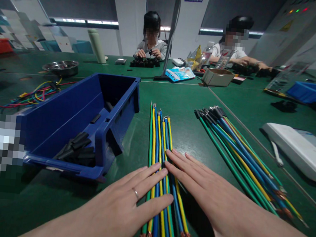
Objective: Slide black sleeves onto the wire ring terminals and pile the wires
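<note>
Several green, yellow and blue wires [159, 144] lie side by side in front of me, metal lugs at their far ends and bare copper strands at the near ends. Across their left side rests my left hand [136, 196], fingers stretched out, a ring on one finger. My right hand [204, 186] lies over their right side, its fingers extended and the fingertips touching the wires. Neither hand is closed around anything. To the right is a second bundle of wires [235, 152] with black sleeves at the far ends and frayed copper at the near ends.
A blue bin [73, 99] holding black sleeves [78, 148] stands at left, with loose coloured wires [41, 94] and a metal bowl [62, 67] beyond. A white device [297, 150] sits at right. Two people work across the green table [182, 96], near a cardboard box [217, 77].
</note>
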Motion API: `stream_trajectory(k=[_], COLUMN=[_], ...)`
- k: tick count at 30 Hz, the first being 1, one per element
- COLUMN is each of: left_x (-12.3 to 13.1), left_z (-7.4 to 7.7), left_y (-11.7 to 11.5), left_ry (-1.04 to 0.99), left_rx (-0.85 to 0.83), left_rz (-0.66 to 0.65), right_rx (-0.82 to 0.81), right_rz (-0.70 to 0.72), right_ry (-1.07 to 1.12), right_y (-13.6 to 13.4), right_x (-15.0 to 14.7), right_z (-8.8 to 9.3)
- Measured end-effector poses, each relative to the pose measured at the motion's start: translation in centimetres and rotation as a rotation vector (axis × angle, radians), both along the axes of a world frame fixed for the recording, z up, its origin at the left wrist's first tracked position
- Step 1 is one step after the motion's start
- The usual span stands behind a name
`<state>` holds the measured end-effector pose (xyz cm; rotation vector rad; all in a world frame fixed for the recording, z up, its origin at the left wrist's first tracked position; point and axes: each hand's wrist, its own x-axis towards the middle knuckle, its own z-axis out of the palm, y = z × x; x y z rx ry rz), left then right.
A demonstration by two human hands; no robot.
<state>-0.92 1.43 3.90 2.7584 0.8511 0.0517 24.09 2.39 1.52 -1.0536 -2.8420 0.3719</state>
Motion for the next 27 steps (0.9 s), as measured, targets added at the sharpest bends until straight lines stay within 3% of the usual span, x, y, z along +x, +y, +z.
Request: stream_trajectory(k=[11,20,27], left_x=[0.2,-0.2,0.0], left_z=[0.2,-0.4,-0.7], left_y=[-0.2,-0.4,-0.6], left_ry=[0.069,-0.056,-0.107], left_rx=[0.018,-0.026,-0.113], left_rz=[0.015,0.074,0.153], right_rx=[-0.032,0.01,-0.028], right_rz=[-0.021,0.009,0.019], right_ry=[-0.018,0.009,0.067], right_y=[-0.2,0.1,0.3], right_x=[0.1,-0.9,-0.8], right_z=[0.2,-0.3,0.5])
